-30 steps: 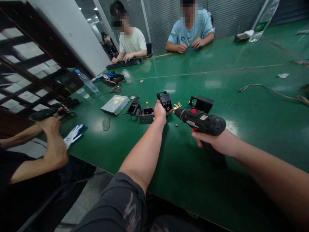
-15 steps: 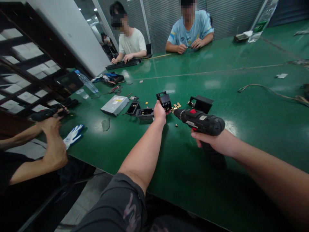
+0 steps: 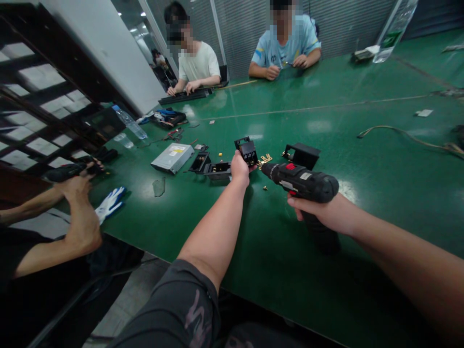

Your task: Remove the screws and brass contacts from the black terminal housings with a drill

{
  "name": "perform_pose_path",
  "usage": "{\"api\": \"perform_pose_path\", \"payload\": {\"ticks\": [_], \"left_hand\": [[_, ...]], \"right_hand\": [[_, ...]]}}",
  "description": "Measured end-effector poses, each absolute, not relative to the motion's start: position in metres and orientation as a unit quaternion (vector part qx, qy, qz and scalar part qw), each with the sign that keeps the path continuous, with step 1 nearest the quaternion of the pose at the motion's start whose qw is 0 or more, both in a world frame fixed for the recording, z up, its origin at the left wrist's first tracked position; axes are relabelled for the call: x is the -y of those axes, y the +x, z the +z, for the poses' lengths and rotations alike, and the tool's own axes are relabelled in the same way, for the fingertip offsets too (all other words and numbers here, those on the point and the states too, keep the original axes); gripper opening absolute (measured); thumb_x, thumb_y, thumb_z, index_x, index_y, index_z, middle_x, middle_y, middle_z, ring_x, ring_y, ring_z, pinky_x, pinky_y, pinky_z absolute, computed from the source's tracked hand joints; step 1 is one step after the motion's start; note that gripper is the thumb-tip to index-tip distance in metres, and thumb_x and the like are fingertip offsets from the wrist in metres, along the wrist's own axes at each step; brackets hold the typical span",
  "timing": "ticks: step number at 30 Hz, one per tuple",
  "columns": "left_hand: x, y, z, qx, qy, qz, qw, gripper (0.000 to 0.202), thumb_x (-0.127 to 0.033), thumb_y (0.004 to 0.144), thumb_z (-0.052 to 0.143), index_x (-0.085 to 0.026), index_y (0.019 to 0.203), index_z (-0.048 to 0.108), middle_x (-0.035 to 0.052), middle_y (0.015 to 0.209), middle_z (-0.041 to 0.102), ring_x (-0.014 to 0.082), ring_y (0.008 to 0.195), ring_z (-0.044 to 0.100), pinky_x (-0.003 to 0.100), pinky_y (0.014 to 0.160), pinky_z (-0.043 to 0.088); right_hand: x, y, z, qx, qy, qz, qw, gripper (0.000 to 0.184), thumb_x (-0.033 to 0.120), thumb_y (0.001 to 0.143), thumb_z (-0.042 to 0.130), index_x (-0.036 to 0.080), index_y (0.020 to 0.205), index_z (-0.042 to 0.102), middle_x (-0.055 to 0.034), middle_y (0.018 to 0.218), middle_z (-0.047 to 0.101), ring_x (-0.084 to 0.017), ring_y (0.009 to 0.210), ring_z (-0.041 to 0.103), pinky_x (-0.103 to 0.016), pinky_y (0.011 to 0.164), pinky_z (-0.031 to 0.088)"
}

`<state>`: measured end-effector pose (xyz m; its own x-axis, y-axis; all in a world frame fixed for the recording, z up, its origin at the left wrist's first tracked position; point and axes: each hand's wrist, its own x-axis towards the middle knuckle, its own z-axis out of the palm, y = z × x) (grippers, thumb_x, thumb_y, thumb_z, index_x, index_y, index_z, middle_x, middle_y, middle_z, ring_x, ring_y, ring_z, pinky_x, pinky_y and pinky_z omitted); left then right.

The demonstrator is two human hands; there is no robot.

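Note:
My left hand (image 3: 240, 170) grips a black plastic housing (image 3: 248, 152) with a row of round openings on its near face. In my right hand (image 3: 322, 210) is a black cordless drill (image 3: 300, 181) with red parts, held level and pointing left. The drill's tip reaches the lower right side of the housing; whether it touches a screw there is too small to tell. Just behind the tip lie brass strips (image 3: 266, 158). A small brass piece (image 3: 265, 188) rests nearer to me. Two more open black housings (image 3: 218, 170) sit left of my hand, and another black housing (image 3: 301, 155) stands behind the drill.
A silver disc drive (image 3: 173, 158) lies to the left, with a white and blue glove (image 3: 110, 204) near the table edge. A co-worker at far left holds another drill (image 3: 67, 171). Two people sit across the green table (image 3: 391, 203). Plastic bottles (image 3: 129, 123) and wires (image 3: 398, 131) lie farther off.
My hands, the housing and the drill stay almost where they were. Across the table, the person in light blue has moved their hands slightly apart.

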<state>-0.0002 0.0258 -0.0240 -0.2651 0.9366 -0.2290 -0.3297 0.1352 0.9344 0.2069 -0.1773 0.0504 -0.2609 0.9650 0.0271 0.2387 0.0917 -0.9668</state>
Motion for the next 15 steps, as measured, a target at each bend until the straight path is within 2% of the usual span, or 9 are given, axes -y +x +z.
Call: {"api": "perform_pose_path", "payload": {"ticks": [3,8,15], "left_hand": [[-0.0259,-0.0005,-0.0243,-0.526,0.291,0.593,0.535,0.050,-0.058,0.119,0.044,-0.022,0.111,0.078,0.0111,0.103,0.080,0.0232,0.087,0.078,0.034,0.071,0.064],[-0.0265,-0.0006,-0.0253,-0.530,0.296,0.589,0.533,0.050,-0.059,0.118,0.044,-0.022,0.112,0.077,0.0113,0.103,0.080,0.0222,0.085,0.077,0.031,0.068,0.062],[-0.0263,-0.0010,-0.0252,-0.532,0.293,0.587,0.535,0.052,-0.061,0.118,0.044,-0.022,0.115,0.078,0.0110,0.104,0.081,0.0229,0.087,0.078,0.031,0.068,0.063]], "right_hand": [[0.1772,0.2071,0.0495,0.634,-0.476,0.480,0.376,0.022,0.047,0.093,0.082,0.029,0.092,0.069,0.0017,0.063,0.071,-0.024,0.057,0.071,-0.040,0.062,0.062],[0.1783,0.2069,0.0505,0.627,-0.476,0.484,0.382,0.022,0.046,0.093,0.082,0.030,0.101,0.071,0.0017,0.068,0.072,-0.024,0.058,0.072,-0.040,0.062,0.063],[0.1786,0.2069,0.0516,0.629,-0.482,0.478,0.379,0.023,0.048,0.092,0.083,0.029,0.098,0.071,0.0017,0.066,0.070,-0.024,0.057,0.070,-0.039,0.061,0.062]]}}
